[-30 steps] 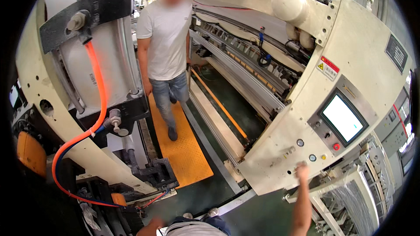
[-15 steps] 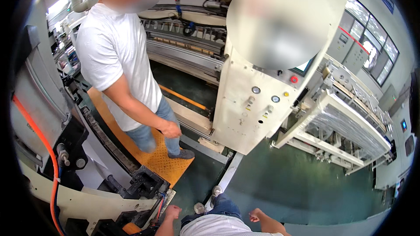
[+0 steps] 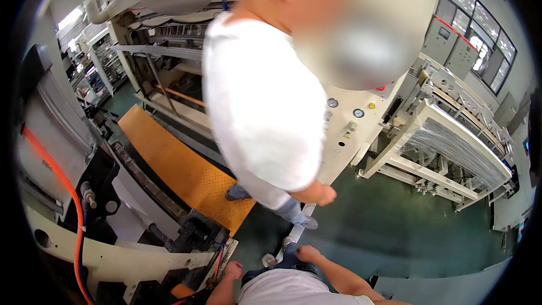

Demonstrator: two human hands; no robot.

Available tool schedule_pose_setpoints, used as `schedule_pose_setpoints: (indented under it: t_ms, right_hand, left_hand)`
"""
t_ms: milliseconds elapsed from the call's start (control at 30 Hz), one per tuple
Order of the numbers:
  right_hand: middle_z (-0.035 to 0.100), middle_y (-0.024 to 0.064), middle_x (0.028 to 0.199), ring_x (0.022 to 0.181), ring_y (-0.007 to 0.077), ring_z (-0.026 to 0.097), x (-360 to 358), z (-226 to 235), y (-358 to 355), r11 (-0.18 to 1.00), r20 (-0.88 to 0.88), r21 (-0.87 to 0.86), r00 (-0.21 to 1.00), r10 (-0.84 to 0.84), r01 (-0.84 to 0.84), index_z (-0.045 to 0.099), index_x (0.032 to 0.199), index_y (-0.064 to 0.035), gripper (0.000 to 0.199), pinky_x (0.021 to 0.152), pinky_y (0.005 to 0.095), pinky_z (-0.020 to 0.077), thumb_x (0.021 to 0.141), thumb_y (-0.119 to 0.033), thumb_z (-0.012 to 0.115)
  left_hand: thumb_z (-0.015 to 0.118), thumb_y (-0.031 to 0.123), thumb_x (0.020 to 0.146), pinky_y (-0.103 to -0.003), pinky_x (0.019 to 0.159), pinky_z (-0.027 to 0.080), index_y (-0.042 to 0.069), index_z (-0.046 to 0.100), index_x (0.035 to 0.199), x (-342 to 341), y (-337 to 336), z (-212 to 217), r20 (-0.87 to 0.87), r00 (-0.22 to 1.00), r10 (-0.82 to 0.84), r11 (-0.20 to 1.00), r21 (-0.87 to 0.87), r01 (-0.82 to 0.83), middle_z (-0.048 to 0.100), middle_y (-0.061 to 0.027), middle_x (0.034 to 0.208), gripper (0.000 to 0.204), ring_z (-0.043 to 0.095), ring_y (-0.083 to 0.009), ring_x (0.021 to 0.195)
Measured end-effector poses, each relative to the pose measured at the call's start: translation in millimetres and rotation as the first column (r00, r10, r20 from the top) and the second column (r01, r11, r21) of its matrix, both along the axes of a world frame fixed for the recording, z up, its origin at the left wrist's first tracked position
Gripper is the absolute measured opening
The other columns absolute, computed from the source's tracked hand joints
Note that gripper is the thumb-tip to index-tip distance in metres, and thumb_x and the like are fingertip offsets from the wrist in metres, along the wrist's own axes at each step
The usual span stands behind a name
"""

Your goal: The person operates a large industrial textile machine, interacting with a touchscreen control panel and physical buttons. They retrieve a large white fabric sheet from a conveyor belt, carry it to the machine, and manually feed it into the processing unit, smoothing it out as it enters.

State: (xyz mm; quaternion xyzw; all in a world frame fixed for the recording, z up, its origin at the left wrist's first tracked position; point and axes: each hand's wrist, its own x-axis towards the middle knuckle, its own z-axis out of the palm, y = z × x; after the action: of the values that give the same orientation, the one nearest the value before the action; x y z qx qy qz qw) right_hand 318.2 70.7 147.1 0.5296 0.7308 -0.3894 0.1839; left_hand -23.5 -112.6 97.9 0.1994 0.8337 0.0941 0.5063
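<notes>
My left hand (image 3: 232, 271) hangs low by my left side with its fingers curled in, holding nothing that I can see. Close to it is the machine frame (image 3: 169, 262) with its black blocks and thin cables. My right hand (image 3: 307, 254) is in front of my right thigh, loosely closed and touching or very near my blue jeans (image 3: 289, 261). Just ahead stands a co-worker in a white shirt (image 3: 265, 113), side-on to me, with one closed hand (image 3: 324, 194) hanging low. The co-worker's body hides part of the cream control cabinet (image 3: 350, 127).
An orange tread-plate step (image 3: 175, 161) lies on the left, between the machines. An orange hose (image 3: 70, 192) runs down the left machine. A cream frame with film-wrapped panel (image 3: 446, 147) stands at the right on the green floor (image 3: 389, 220).
The co-worker has walked rightward and nearer, from the orange step to in front of the cabinet. My right hand has moved inward to my thigh. My left hand stays low.
</notes>
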Motion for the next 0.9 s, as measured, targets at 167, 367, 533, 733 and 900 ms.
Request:
schedule_pose_setpoints:
  t_ms: [167, 367, 533, 733, 900]
  right_hand:
    - [0.071, 0.0198, 0.109, 0.104, 0.0385, 0.067, -94, 65, 32, 0.976, -0.353, 0.117, 0.911, 0.212, -0.181, 0.067, 0.117, -0.0061, 0.036, 0.089, 0.0456, 0.0541, 0.094, -0.034, 0.061]
    - [0.073, 0.0127, 0.090, 0.077, 0.0238, 0.071, -171, 141, 123, 0.943, -0.753, 0.218, 0.658, -0.001, 0.252, 0.069, 0.108, -0.0034, 0.023, 0.069, 0.0366, 0.0559, 0.096, -0.022, 0.062]
    - [0.068, 0.0073, 0.074, 0.059, 0.0156, 0.065, -131, 209, 302, 0.694, -0.834, 0.166, 0.475, -0.280, 0.701, 0.069, 0.096, 0.0001, 0.023, 0.053, 0.0317, 0.0518, 0.098, -0.020, 0.057]
    - [0.067, 0.0106, 0.077, 0.054, 0.0167, 0.062, -14, 336, 470, 0.379, -0.876, 0.146, 0.297, -0.380, 0.914, 0.062, 0.115, 0.0019, 0.043, 0.046, 0.0316, 0.0504, 0.098, -0.038, 0.061]
    - [0.066, 0.0118, 0.076, 0.050, 0.0177, 0.059, 13, 397, 522, 0.371, -0.851, 0.147, 0.309, -0.425, 0.917, 0.061, 0.110, 0.0042, 0.063, 0.041, 0.0314, 0.0482, 0.097, -0.057, 0.056]
  left_hand:
    - [0.071, 0.025, 0.083, -0.042, 0.071, 0.057, 0.009, 0.078, 0.086, -3, -6, -10, -0.033, 0.988, -0.149, 0.980, -0.141, 0.143, 0.074, -0.0141, 0.085, 0.018, 0.073, -0.0287, 0.079]
    - [0.059, 0.024, 0.092, -0.047, 0.076, 0.055, 0.006, 0.075, 0.092, -4, -23, -22, -0.531, 0.535, -0.657, 0.629, 0.004, 0.777, 0.073, -0.0172, 0.093, 0.024, 0.071, -0.0306, 0.084]
    - [0.055, 0.019, 0.092, -0.048, 0.076, 0.055, 0.005, 0.070, 0.103, 8, 14, 0, -0.707, 0.493, -0.507, 0.558, 0.166, 0.813, 0.070, -0.0167, 0.097, 0.023, 0.069, -0.0311, 0.088]
    - [0.054, 0.023, 0.094, -0.052, 0.083, 0.052, 0.008, 0.067, 0.110, 26, 63, 28, -0.647, 0.737, -0.196, 0.733, 0.403, 0.548, 0.069, -0.0174, 0.107, 0.026, 0.067, -0.0369, 0.097]
    - [0.059, 0.028, 0.090, -0.052, 0.078, 0.053, 0.005, 0.074, 0.093, 0, 123, 22, -0.505, 0.853, -0.131, 0.948, 0.188, 0.257, 0.072, -0.0197, 0.090, 0.027, 0.069, -0.0423, 0.091]
